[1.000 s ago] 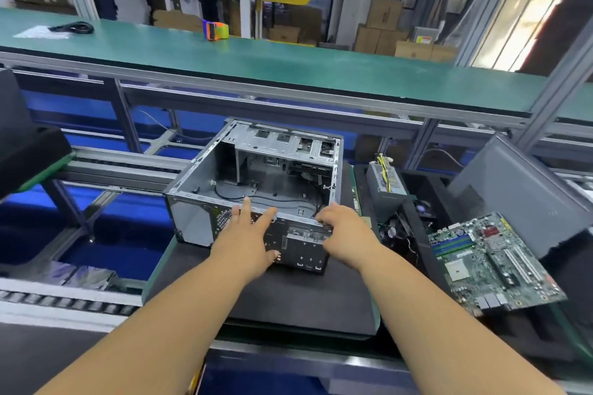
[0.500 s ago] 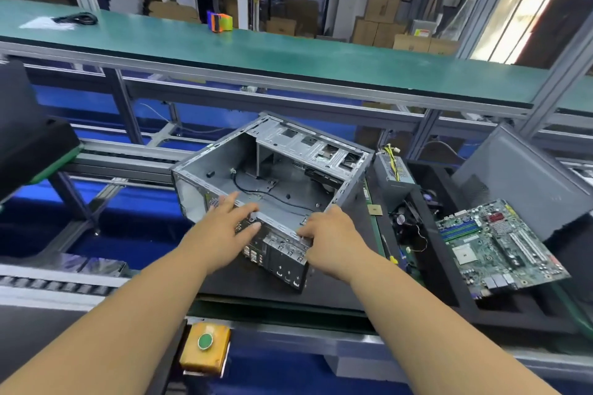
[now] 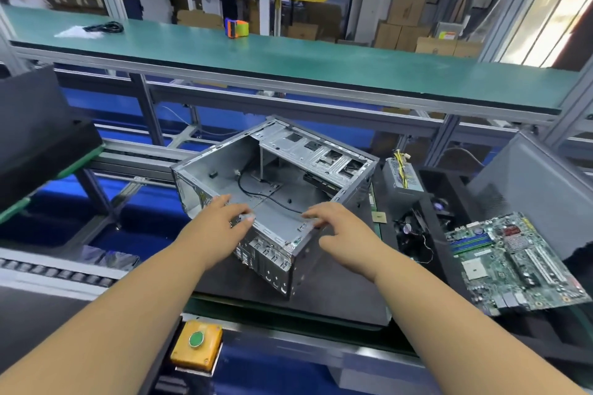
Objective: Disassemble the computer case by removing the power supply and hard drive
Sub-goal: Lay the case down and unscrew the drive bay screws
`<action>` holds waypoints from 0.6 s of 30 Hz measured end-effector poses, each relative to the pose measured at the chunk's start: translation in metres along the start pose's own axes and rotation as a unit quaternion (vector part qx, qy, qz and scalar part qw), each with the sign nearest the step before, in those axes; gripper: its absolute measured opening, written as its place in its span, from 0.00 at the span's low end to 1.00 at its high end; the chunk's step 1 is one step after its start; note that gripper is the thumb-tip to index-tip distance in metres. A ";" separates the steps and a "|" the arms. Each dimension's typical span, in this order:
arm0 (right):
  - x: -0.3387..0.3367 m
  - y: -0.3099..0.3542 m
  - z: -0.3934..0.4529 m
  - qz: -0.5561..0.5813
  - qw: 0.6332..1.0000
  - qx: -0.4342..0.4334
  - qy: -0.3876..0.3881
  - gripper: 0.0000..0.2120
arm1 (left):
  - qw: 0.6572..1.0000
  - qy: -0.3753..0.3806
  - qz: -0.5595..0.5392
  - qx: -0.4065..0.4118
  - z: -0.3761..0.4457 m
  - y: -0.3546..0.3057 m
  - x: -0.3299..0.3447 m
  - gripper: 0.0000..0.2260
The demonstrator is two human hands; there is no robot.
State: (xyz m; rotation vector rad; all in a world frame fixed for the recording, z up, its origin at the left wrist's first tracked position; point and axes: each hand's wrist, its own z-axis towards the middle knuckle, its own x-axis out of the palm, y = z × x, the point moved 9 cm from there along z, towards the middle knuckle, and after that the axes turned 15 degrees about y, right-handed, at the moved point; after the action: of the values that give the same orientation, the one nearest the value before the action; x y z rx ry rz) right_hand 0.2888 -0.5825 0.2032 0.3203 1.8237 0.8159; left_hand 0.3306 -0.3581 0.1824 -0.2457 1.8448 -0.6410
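The computer case (image 3: 276,196) sits at the centre of the frame on a dark mat (image 3: 346,292), turned corner-on and open at the top. Its main bay is seen stripped: only a black cable (image 3: 256,192) is left lying on the bare floor. A power supply (image 3: 402,176) with yellow leads is already set down just right of the case, and a motherboard (image 3: 513,263) lies at the lower right — so the bulk of the work is judged done. Whether a hard drive is still lodged under the drive cage (image 3: 321,154) cannot be told.

The left hand (image 3: 221,221) is laid on the near rim, its fingers spread apart and bent over the edge. The right hand (image 3: 337,228) is set on the near right corner, fingers apart and curled over the rim, thumb down the outer wall. Both forearms are reached in from the bottom of the frame.
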 end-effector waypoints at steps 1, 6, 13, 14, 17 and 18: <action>-0.009 -0.004 -0.002 0.002 1.000 -0.006 -0.016 0.28 | 1.000 -0.004 -0.002 -0.011 -0.001 -0.002 0.000 0.16; -0.052 -0.044 0.007 -0.064 0.996 0.034 -0.052 0.27 | 0.997 -0.012 -0.032 -0.071 -0.006 -0.015 0.011 0.20; -0.084 -0.085 0.045 -0.208 0.974 0.085 0.015 0.39 | 0.986 0.021 0.005 -0.167 -0.008 -0.051 0.047 0.38; -0.085 -0.087 0.049 -0.228 0.970 0.082 0.027 0.41 | 0.982 0.028 0.008 -0.185 -0.007 -0.054 0.052 0.39; -0.087 -0.091 0.054 -0.262 0.962 0.073 0.021 0.40 | 0.978 0.044 -0.008 -0.204 -0.005 -0.058 0.064 0.38; -0.087 -0.092 0.054 -0.278 0.958 0.067 0.011 0.39 | 0.978 0.045 -0.015 -0.202 -0.005 -0.058 0.064 0.37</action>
State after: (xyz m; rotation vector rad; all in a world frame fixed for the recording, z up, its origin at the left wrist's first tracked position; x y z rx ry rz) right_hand 0.3874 -0.6784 0.1938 -0.1215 1.8606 0.3047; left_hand 0.2942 -0.4344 0.1628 -0.5207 2.0531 -0.2941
